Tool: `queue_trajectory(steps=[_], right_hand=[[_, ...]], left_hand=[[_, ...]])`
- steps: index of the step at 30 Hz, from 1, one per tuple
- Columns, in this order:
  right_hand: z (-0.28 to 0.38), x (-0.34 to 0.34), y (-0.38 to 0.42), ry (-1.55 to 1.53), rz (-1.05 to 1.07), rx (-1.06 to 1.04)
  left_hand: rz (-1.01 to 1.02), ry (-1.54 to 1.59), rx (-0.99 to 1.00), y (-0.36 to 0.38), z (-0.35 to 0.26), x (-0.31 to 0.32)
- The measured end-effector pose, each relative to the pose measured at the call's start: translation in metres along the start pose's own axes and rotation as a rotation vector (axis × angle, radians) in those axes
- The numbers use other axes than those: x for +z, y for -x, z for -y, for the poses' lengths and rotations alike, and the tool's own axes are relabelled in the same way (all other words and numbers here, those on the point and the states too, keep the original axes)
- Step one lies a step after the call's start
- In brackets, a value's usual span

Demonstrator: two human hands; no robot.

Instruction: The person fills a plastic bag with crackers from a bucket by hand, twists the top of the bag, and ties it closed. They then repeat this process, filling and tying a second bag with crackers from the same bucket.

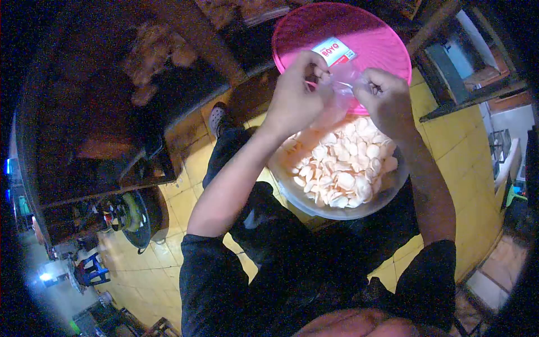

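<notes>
My left hand (300,95) pinches one side of a thin clear plastic bag (338,104), and my right hand (386,98) grips its other side with curled fingers. Stretched between both hands, the bag hangs over the near edge of a round pink woven tray or cover (387,50). Beneath my hands, a wide translucent tub (314,209) holds a heap of pale round crackers (342,168). A white and red packet marked "BOYO" (335,49) lies on the pink piece, just beyond my left fingers. Whether anything is inside the bag is hard to make out.
Dark wooden furniture (101,191) stands at the left, with a dark pan (149,222) beside it. A blue stool (95,271) sits further off on the yellow tiled floor (455,168). At the right are a wooden frame (460,92) and a metal rack (499,149).
</notes>
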State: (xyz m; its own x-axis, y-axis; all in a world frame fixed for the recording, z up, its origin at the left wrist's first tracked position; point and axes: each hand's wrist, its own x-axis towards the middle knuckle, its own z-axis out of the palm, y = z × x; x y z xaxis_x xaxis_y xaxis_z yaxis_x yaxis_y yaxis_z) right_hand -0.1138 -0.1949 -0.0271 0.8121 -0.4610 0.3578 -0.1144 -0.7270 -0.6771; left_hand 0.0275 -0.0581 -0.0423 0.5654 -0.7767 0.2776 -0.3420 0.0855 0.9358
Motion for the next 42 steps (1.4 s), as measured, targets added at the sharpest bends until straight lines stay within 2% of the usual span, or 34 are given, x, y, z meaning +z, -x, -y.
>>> queue_trajectory(steps=[1,2,4,5,6,8,9,10,12,14,16,19,21,22,23,24,25,26,28,29,30,32,33,35,37,39,42], right_hand=[[-0.001,0.001,0.000,0.031,-0.008,-0.046],[-0.001,0.002,0.000,0.033,-0.007,-0.047],[-0.002,0.007,0.001,0.021,0.036,-0.130],[-0.001,0.008,0.002,0.026,0.039,-0.125],[0.000,0.008,0.003,0.040,0.067,-0.153],[-0.003,0.009,0.006,0.056,0.096,-0.180],[-0.008,0.011,0.006,0.083,0.073,-0.190],[-0.011,0.010,0.005,0.112,0.050,-0.200],[-0.015,0.008,0.002,0.128,0.004,-0.240],[-0.015,0.005,0.002,0.140,-0.036,-0.291],[-0.013,0.000,0.005,0.065,-0.003,-0.030],[-0.023,-0.011,0.007,0.008,0.056,0.004],[-0.024,-0.017,0.012,0.007,0.110,0.012],[-0.023,-0.018,0.015,0.004,0.163,0.021],[-0.022,-0.017,0.017,0.003,0.163,0.021],[-0.020,-0.014,0.021,0.080,0.280,0.097],[-0.021,-0.012,0.025,0.156,0.395,0.177],[-0.025,-0.012,0.033,0.153,0.395,0.191],[-0.031,-0.012,0.051,0.169,0.836,0.103],[-0.031,-0.007,0.057,0.279,0.917,0.223],[-0.030,-0.002,0.066,0.272,0.917,0.232],[-0.037,0.015,0.089,0.683,0.394,-0.161],[-0.048,0.021,0.092,0.680,0.542,-0.012],[-0.084,0.042,0.094,0.776,0.519,-0.004],[-0.079,0.043,0.089,0.872,0.498,0.003],[-0.070,0.042,0.080,0.886,0.801,0.211],[-0.062,0.036,0.088,0.929,0.870,0.126]], left_hand=[[0.094,-0.169,0.078,0.002,-0.004,-0.002],[0.092,-0.168,0.078,0.004,-0.007,-0.004],[0.289,-0.380,-0.005,0.006,-0.011,-0.004],[0.206,-0.510,0.118,0.008,-0.008,-0.004],[0.207,-0.503,0.117,0.007,-0.001,-0.002],[-0.107,-0.163,0.106,0.001,0.015,0.000],[-0.034,0.200,-0.139,-0.001,0.008,-0.003],[-0.068,0.538,-0.339,0.000,-0.009,-0.003],[-0.041,0.794,-0.513,0.002,-0.004,-0.003],[-0.027,0.784,-0.498,0.005,-0.003,-0.002],[-0.015,0.767,-0.478,0.005,-0.006,-0.005],[0.102,0.858,-0.425,0.009,-0.009,-0.012],[0.280,0.986,-0.420,0.012,-0.007,-0.014],[0.279,0.987,-0.421,0.013,-0.008,-0.015],[0.283,0.488,-0.164,0.014,-0.010,-0.017],[0.275,-0.012,0.088,0.016,-0.014,-0.020],[0.305,-0.253,0.178,0.019,-0.020,-0.025],[0.317,-0.248,0.172,0.022,-0.021,-0.027],[0.242,-0.379,0.190,0.030,-0.021,-0.028],[0.218,-0.344,0.181,0.031,-0.022,-0.029],[0.228,-0.343,0.176,0.031,-0.020,-0.031],[0.241,-0.461,0.395,0.027,-0.015,-0.033],[0.214,-0.422,0.323,0.030,-0.019,-0.028],[0.270,-0.411,0.291,0.032,-0.016,-0.026],[0.326,-0.401,0.258,0.035,-0.012,-0.022],[0.330,-0.442,0.187,0.036,-0.009,-0.018],[0.274,-0.443,0.216,0.035,-0.009,-0.014]])
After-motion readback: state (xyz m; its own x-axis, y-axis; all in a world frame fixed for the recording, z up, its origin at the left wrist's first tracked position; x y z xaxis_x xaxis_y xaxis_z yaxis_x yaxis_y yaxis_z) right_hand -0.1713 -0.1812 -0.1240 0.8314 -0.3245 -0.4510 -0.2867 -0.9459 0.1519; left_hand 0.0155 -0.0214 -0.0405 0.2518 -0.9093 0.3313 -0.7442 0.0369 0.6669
